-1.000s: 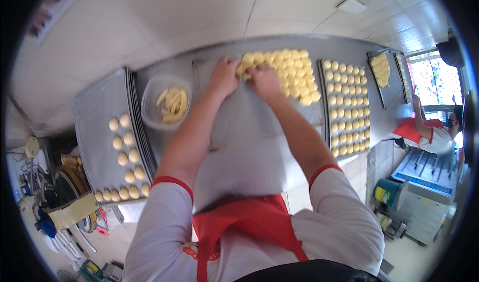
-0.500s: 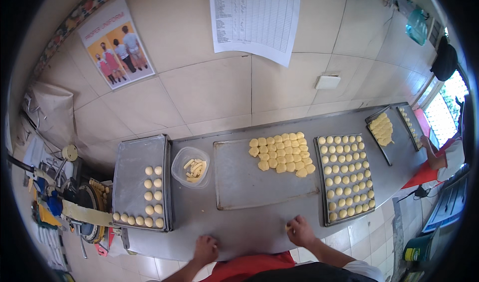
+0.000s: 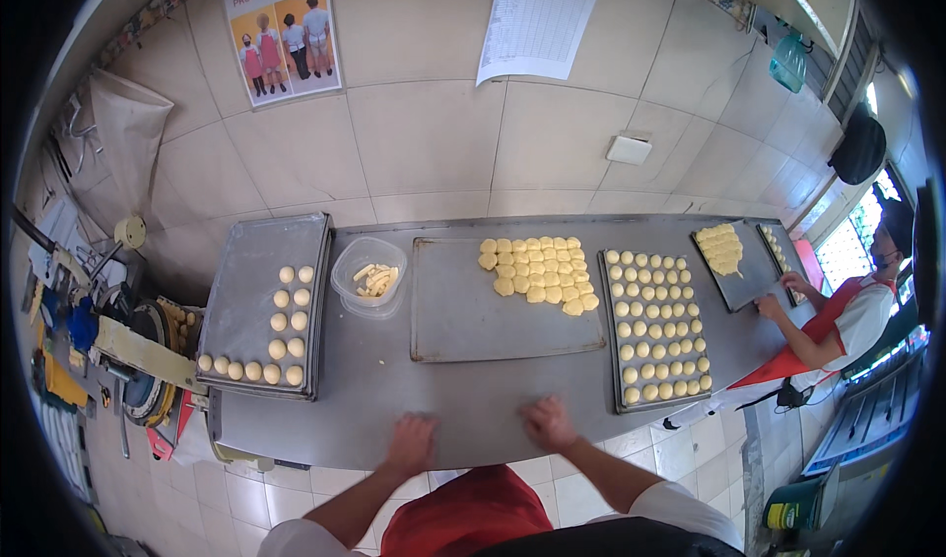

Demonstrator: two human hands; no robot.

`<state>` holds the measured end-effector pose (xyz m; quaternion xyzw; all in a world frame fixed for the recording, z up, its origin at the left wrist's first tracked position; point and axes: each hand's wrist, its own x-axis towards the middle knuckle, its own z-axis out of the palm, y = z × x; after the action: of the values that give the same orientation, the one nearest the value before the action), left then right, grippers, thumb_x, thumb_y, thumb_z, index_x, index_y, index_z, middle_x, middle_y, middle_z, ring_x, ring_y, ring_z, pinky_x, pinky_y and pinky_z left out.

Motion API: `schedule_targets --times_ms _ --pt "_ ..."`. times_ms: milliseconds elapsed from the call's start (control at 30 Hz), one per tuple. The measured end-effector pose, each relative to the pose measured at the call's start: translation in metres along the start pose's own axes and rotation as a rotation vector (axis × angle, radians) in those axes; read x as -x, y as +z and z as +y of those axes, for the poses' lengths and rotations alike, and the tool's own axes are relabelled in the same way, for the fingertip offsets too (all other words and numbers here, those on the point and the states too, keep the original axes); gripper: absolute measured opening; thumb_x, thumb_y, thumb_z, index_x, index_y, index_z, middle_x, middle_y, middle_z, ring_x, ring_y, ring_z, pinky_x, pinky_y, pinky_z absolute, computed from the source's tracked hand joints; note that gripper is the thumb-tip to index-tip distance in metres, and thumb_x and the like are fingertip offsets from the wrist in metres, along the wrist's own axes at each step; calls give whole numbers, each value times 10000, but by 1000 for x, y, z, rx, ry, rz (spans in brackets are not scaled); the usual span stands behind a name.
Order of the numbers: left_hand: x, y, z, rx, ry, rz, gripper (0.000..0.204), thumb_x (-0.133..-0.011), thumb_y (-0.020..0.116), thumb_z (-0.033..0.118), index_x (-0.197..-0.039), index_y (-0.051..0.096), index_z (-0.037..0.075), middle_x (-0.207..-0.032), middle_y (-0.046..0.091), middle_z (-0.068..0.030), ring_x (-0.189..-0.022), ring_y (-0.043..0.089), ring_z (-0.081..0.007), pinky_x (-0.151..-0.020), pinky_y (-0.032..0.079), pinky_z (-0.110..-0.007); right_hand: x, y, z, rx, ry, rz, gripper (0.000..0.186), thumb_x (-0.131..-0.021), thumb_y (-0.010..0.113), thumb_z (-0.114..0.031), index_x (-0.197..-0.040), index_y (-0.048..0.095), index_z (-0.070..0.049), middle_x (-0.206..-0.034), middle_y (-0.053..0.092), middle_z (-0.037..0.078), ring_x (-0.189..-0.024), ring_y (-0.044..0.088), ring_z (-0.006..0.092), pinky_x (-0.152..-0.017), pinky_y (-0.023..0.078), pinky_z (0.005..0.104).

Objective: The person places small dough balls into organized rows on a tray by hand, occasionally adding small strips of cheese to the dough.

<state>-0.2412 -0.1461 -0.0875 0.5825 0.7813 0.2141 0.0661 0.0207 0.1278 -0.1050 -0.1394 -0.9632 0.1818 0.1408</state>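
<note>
My left hand [image 3: 411, 443] rests palm down near the front edge of the steel table [image 3: 355, 385], its fingers curled under. To its right, my right hand [image 3: 548, 424] is also curled down against the tabletop. Whatever lies under either hand is hidden. Beyond them is a metal tray [image 3: 458, 326], with a block of flattened, joined dough pieces [image 3: 542, 273] across its far right part. A clear plastic tub [image 3: 370, 306] of pale yellow sticks [image 3: 375, 279] stands left of that tray.
Stacked trays [image 3: 236, 291] on the left and another tray [image 3: 608, 340] on the right carry round dough balls. A dough divider-like machine [image 3: 148, 350] stands far left. At the far right, a co-worker in a red apron [image 3: 828, 321] reaches toward a tray of dough [image 3: 719, 249].
My view has tilted and shifted. My right hand has moved left, closer to my left hand; a small pale piece at its fingertips no longer shows. The co-worker is more in view.
</note>
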Motion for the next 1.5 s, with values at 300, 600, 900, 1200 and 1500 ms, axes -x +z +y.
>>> schedule_targets --times_ms 300,600,900,1200,1500 --pt "-79 11 -24 121 85 40 236 -956 679 197 -1170 743 119 -1099 740 -137 -1094 687 -369 -1008 507 -544 -84 -13 3 15 -72 157 295 -893 730 -154 -1187 757 -144 -1004 736 81 -968 667 337 -893 508 535" --pt "-83 9 33 101 165 149 144 -944 715 155 -1076 761 123 -997 752 -132 -975 705 -370 -891 532 -536 -67 -1 -47 59 -91 -21 332 -903 704 -154 -1232 749 -155 -1076 750 86 -1055 679 327 -1067 488 526" --pt "-20 21 16 178 133 194 166 -969 685 191 -1100 750 112 -982 761 -93 -931 706 -346 -914 527 -513 -4 2 -38 -80 -15 133 271 -905 716 -152 -1173 757 -145 -977 723 84 -986 674 321 -944 496 509" --pt "-63 7 -23 137 48 165 219 -972 689 179 -1173 764 134 -1062 780 -94 -1025 719 -329 -1001 523 -512 -46 -18 -14 14 59 81 221 -921 713 -186 -1136 748 -142 -986 728 59 -1045 676 306 -977 492 535" --pt "-89 17 -15 102 167 131 159 -975 713 195 -1096 774 112 -1018 786 -83 -973 736 -356 -1044 540 -503 -77 -1 -46 8 -158 158 186 -873 746 -154 -1056 762 -127 -894 699 80 -880 665 328 -852 525 491"
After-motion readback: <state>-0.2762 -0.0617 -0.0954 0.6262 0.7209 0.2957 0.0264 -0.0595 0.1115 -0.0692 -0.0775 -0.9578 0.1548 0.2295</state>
